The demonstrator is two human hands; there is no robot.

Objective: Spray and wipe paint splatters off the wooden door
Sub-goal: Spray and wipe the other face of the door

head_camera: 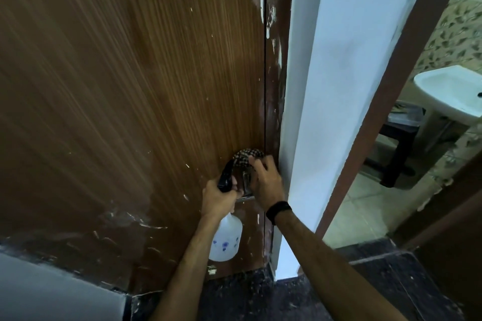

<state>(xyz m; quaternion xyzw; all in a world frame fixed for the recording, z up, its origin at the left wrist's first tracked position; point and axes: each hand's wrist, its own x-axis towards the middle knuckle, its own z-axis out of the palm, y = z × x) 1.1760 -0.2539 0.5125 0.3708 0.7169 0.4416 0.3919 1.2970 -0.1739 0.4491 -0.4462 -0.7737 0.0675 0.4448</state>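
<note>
Head view looks down a wooden door (117,86) whose brown veneer carries white paint splatters (186,197) scattered along its right edge and in smears toward the bottom. The left hand (217,199) has its fingers wrapped around the neck of a white spray bottle (226,238), with the dark trigger head (226,176) rising above the knuckles and aimed up toward the door. The right hand (264,182), a dark band on its wrist, clutches a checked cloth (246,156) and presses it against the door close to the closing edge, right beside the brown door frame (275,73). A metal fitting, likely the handle or lock plate, sits between the two hands, mostly hidden. The risks seem to come from how crowded this spot is. The nozzle sits just beside the cloth hand, so a squeeze now would probably wet the fingers or the cloth rather than the flecks, and run-off could streak down the veneer. Rubbing so close to the seam may drag the cloth into the gap between door and frame, or catch it on the fitting. Hard scrubbing on dried paint could dull or scratch the finish, and loosened paint might smear onto the pale blue wall (326,60) next to the frame. The bottle hangs low from a one-handed hold, so wet fingers could let it slip to the dark floor (260,300).
</note>
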